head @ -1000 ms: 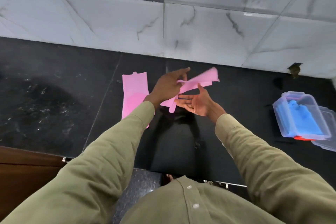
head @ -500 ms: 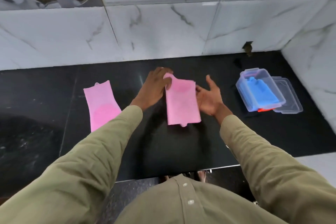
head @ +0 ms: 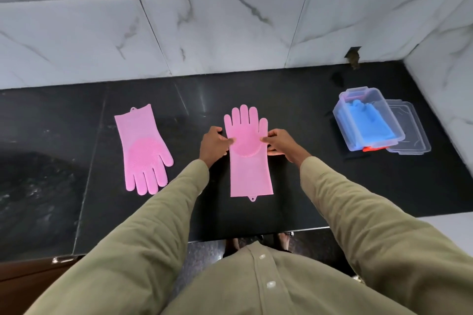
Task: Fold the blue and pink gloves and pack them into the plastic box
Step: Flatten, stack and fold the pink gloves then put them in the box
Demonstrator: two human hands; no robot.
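One pink glove (head: 249,158) lies flat on the black counter (head: 294,186), fingers pointing to the wall and cuff toward me. My left hand (head: 213,146) pinches its left edge at the palm. My right hand (head: 280,144) pinches its right edge. A second pink glove (head: 143,151) lies flat further left, fingers toward me, with no hand on it. At the right stands the clear plastic box (head: 345,120) with folded blue gloves (head: 368,123) inside.
The box's clear lid (head: 409,133) lies on the counter just right of the box. A white marbled wall runs behind the counter and along its right side. The counter's front edge is close to my body.
The pink glove was held up and folded; now it is spread out flat on the counter with a hand at each side. The view has tilted down and shifted right.
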